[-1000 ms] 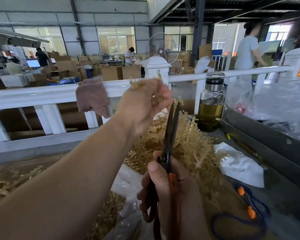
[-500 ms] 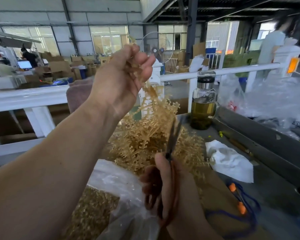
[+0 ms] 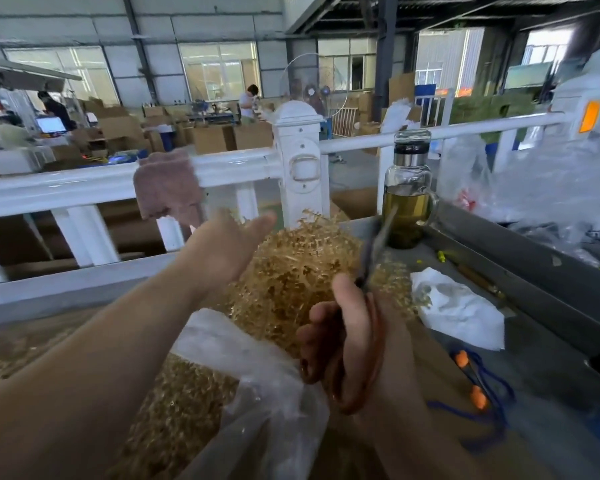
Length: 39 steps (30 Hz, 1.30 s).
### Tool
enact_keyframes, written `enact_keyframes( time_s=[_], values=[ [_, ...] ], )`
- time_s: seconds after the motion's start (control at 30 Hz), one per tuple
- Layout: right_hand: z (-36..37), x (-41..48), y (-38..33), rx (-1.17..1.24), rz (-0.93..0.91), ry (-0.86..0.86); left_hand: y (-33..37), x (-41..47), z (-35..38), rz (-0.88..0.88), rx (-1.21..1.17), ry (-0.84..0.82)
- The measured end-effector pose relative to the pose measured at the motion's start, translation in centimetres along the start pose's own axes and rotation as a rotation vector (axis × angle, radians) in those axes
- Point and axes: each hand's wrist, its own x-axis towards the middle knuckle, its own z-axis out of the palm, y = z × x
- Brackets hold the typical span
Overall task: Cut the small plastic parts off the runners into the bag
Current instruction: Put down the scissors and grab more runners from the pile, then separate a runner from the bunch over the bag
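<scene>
A heap of tan plastic runners (image 3: pixel 302 271) lies on the bench ahead of me. My left hand (image 3: pixel 226 247) is stretched out over the heap's left side, fingers straight, holding nothing. Below it a clear plastic bag (image 3: pixel 257 375) stands open, with cut tan parts (image 3: pixel 174 417) inside. My right hand (image 3: pixel 347 337) grips the orange handles of a pair of scissors (image 3: pixel 374 251), whose blurred blades point up over the heap's right side.
A glass bottle of yellow-green liquid (image 3: pixel 407 199) stands behind the heap. A white rag (image 3: pixel 461 310) and orange-tipped blue cord (image 3: pixel 471 382) lie to the right. A white railing (image 3: pixel 84 188) with a brown cloth (image 3: pixel 167 187) runs along the far edge. Clear bags (image 3: pixel 551 188) pile at right.
My left hand held a runner up high, then dropped down toward the heap with its fingers spread and nothing in them. The scissors stayed in my right hand.
</scene>
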Motion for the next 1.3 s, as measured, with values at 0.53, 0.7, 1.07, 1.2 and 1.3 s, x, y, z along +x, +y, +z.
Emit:
enact_keyframes(
  time_s=[0.53,0.7,1.07,1.2,1.3],
  values=[
    [1.5,-4.0,1.6,-1.736,-0.478,-0.694,-11.5,-16.5,-6.1,0.132,0.095,0.505],
    [1.2,-4.2,1.8,-1.974,-0.468,-0.772,-9.6,-16.7,-5.1,0.208,0.632,0.089],
    [2.0,-1.6,-0.9,-1.736,-0.366,-0.364,-8.6,-15.2,-2.7,0.179,0.431,-0.064],
    [0.5,3.6,-0.7,-1.575,-0.219,0.086,-8.8,-15.5,-2.0,0.184,0.308,-0.092],
    [0.1,6.5,0.7,-1.376,-0.048,0.156,-8.8,-15.5,-1.7,0.213,0.249,-0.081]
  ],
)
